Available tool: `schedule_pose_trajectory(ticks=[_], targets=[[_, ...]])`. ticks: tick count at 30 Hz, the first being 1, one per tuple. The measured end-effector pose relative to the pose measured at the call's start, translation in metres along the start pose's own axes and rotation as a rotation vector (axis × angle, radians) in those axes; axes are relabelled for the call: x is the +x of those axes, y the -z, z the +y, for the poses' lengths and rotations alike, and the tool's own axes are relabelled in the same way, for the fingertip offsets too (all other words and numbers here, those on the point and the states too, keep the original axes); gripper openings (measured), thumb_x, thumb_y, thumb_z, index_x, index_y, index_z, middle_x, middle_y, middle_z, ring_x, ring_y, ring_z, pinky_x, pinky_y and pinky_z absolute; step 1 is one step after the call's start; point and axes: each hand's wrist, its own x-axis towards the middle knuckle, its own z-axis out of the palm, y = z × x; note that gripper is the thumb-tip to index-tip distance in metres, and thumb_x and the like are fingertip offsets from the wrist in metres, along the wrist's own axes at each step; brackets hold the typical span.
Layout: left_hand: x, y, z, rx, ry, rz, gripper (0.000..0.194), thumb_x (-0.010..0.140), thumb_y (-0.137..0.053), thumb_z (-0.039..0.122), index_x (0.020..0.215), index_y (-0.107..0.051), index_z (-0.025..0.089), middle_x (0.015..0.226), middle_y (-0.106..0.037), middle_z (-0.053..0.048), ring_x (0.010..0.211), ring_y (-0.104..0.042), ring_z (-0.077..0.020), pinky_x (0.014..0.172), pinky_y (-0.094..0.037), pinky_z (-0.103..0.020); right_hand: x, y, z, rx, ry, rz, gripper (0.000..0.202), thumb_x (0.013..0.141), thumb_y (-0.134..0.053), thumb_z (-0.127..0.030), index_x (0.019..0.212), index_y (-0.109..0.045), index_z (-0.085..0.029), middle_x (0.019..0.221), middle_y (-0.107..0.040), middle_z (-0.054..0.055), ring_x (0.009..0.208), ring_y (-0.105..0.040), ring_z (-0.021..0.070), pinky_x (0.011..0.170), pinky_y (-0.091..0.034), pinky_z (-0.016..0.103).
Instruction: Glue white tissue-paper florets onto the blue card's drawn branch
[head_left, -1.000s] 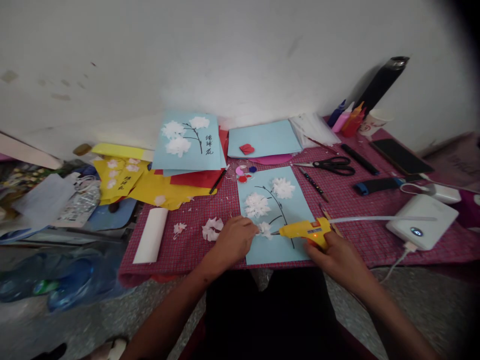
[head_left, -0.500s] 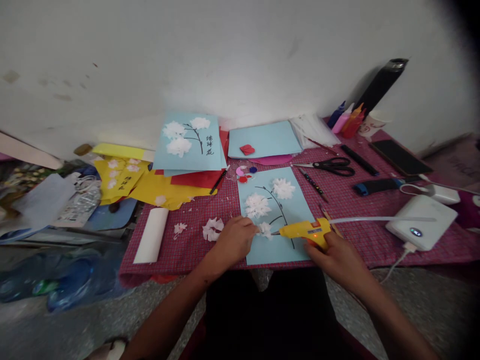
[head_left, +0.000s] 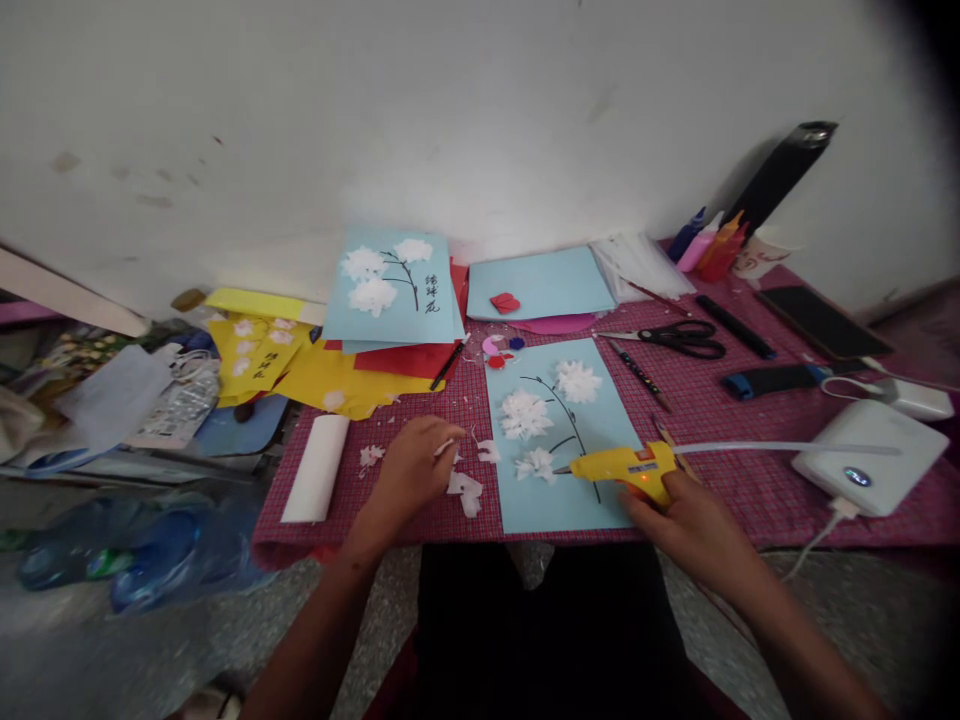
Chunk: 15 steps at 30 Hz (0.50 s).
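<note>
My right hand (head_left: 690, 515) is closed round a yellow hot glue gun (head_left: 622, 467), a clear glue stick (head_left: 750, 449) jutting from its back. The nozzle points left, just beside a small white paper flower (head_left: 535, 465) on a light blue sheet (head_left: 559, 510). That sheet also bears a drawn black stem (head_left: 564, 408) and two fuller white flowers, one upper right (head_left: 577, 382) and one at left (head_left: 525, 414). Left of the sheet, my left hand (head_left: 409, 475) is pinched, a white bit of paper showing at its fingertips. Cut white paper pieces (head_left: 466, 492) lie by it.
A finished-looking flower card (head_left: 386, 320) rests on red and yellow paper at back left. Scissors (head_left: 682, 338), a patterned pen (head_left: 637, 372), a phone (head_left: 821, 320) and a white power bank (head_left: 874, 460) lie to the right. A white roll (head_left: 316, 470) lies at left.
My left hand has moved left from the small flower to the loose paper pieces, which have shifted. The glue gun stays by the flower. The view has swung slightly left.
</note>
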Motion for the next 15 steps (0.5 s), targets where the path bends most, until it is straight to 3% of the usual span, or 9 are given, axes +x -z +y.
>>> schedule_pose_trajectory(ticks=[3,6,9,15], targets=[[0.002,-0.01,0.01,0.003,-0.049,-0.133,0.025,0.091,-0.066,0.023,0.115,-0.069,0.021,0.111,-0.071,-0.008,0.106,-0.064,-0.0256,0.096,-0.05,-0.041,0.0,0.001,-0.002,0.014,0.017,0.011,0.029,0.086,-0.054,-0.053,0.07,-0.048,-0.029,0.073,-0.068,0.01,0.074,-0.066,0.0297,0.063,-0.047,0.04],[0.005,-0.014,0.018,0.03,-0.083,-0.171,0.03,0.092,-0.062,0.019,0.121,-0.067,0.021,0.116,-0.068,-0.009,0.109,-0.061,-0.0259,0.099,-0.048,-0.041,-0.001,0.002,-0.004,-0.003,0.006,0.019,0.03,0.085,-0.056,-0.053,0.071,-0.048,-0.029,0.074,-0.068,0.009,0.071,-0.065,0.0281,0.061,-0.047,0.038],[0.01,-0.011,0.02,0.045,-0.125,-0.184,0.029,0.095,-0.053,0.014,0.12,-0.067,0.019,0.113,-0.066,-0.01,0.107,-0.06,-0.0247,0.098,-0.047,-0.04,-0.001,0.0,-0.003,0.003,-0.007,0.013,0.03,0.085,-0.056,-0.054,0.073,-0.049,-0.028,0.075,-0.068,0.009,0.069,-0.065,0.0272,0.061,-0.047,0.038],[0.023,-0.015,0.019,0.058,-0.163,-0.292,0.021,0.099,-0.055,0.023,0.111,-0.071,0.019,0.102,-0.065,-0.008,0.099,-0.06,-0.0236,0.093,-0.047,-0.039,0.0,-0.001,-0.001,-0.013,0.003,0.028,0.027,0.085,-0.057,-0.052,0.074,-0.05,-0.029,0.068,-0.067,0.006,0.067,-0.066,0.0267,0.059,-0.045,0.036]])
